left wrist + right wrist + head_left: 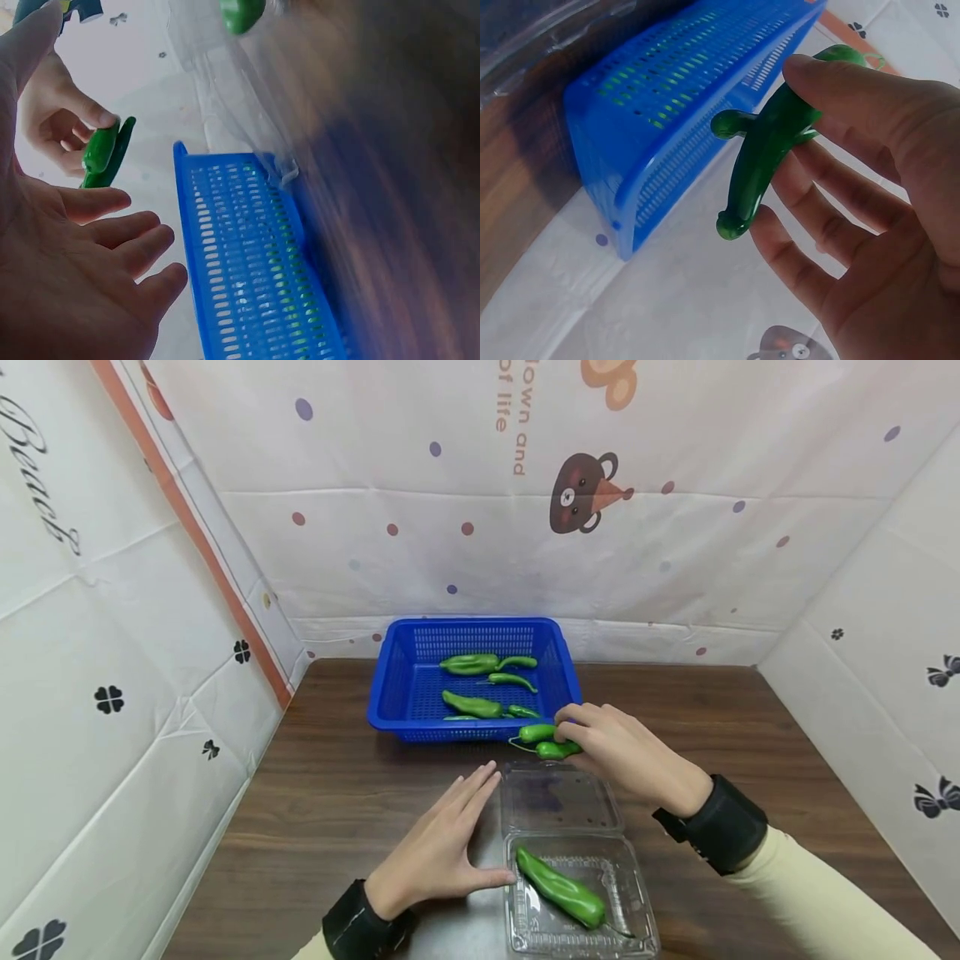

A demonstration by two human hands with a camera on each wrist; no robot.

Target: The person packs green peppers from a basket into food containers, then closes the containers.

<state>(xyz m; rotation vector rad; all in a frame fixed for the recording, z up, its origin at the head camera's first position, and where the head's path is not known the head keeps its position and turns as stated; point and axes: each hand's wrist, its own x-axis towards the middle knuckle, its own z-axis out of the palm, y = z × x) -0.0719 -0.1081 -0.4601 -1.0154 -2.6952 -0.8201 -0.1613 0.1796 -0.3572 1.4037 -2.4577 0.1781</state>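
Observation:
My right hand (600,739) pinches two green peppers (549,742) just in front of the blue basket (397,693), above the far lid of a clear clamshell box (558,797). In the right wrist view thumb and fingers (832,82) curl round the peppers (769,154). My left hand (442,843) lies flat and open on the table, its fingers straight, touching the left side of the box. One green pepper (561,887) lies in the box's near half. Several more peppers (472,664) lie in the basket. The left wrist view shows the held peppers (101,150) beside the basket (247,255).
A brown wooden table (315,802) carries everything. Patterned white sheets (660,552) wall it in at the back and on both sides. The basket stands at the back, centre-left; the clamshell box sits close to the front edge.

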